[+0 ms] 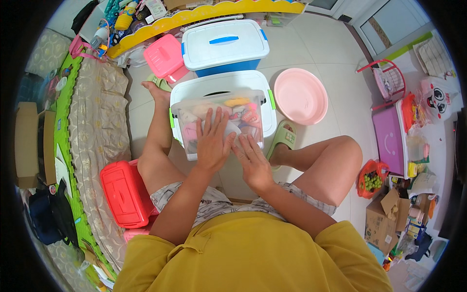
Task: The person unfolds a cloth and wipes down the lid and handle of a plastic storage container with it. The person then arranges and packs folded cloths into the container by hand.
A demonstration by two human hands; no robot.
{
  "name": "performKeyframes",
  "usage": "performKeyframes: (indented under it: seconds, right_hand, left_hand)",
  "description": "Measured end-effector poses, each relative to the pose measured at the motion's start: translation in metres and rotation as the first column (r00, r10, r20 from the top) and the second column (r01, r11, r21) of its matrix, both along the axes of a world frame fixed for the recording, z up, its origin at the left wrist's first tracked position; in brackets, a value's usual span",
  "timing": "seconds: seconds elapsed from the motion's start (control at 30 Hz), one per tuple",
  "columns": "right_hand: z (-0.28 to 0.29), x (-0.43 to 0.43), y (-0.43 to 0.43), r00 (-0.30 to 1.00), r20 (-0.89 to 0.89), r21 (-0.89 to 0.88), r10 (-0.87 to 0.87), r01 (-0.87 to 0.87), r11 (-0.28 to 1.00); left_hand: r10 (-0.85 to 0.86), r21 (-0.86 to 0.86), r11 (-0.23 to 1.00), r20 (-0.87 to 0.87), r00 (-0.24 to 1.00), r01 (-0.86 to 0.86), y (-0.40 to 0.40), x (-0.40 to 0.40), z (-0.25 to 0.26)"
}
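Note:
A clear plastic storage bin (192, 149) rests on the white lid (269, 122) of a larger box with green latches. Small bundled fabric items, pink, white and yellow, show inside the bin; one has a red pattern (250, 116). My left hand (215, 142) lies flat over the bin, its fingers slightly spread toward the far side. Part of a whitish piece (232, 129) shows beside those fingers. At the bin's near edge is my right hand (253, 164), fingers extended, its fingertips close to my left thumb. Neither hand visibly grips anything. The hands hide part of the contents.
Beyond stands a blue box with a white lid (226, 47), beside a pink lidded box (164, 56). A pink basin (301, 96) sits on the floor at right. Red box (126, 193) by my left leg; bag of grapes (372, 180) and cardboard box (383, 222) farther right.

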State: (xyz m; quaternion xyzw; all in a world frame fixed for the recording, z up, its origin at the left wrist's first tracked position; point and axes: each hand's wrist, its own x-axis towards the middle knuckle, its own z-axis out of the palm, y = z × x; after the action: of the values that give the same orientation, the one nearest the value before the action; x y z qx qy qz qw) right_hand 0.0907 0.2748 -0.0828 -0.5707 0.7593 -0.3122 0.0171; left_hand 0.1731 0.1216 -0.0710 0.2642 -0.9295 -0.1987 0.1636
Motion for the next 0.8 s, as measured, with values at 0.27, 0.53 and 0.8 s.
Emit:
performKeyframes:
  seconds: [0.27,0.53,0.8]
  right_hand:
    - [0.008,-0.036,-0.044,0.993,0.064,-0.031,-0.097,0.099,0.995]
    - [0.003,-0.026,-0.034,0.992,0.053,-0.057,-0.114,0.117,0.991]
    - [0.007,-0.018,-0.017,0.991,0.078,0.002,-0.110,0.110,0.994]
  left_hand:
    - [-0.017,-0.052,0.998,0.016,1.000,0.018,0.002,0.001,0.000]
    - [-0.001,-0.052,0.999,0.023,1.000,0.002,0.003,-0.001,0.000]
    - [0.001,-0.072,0.997,0.010,1.000,0.000,0.003,0.000,-0.001]
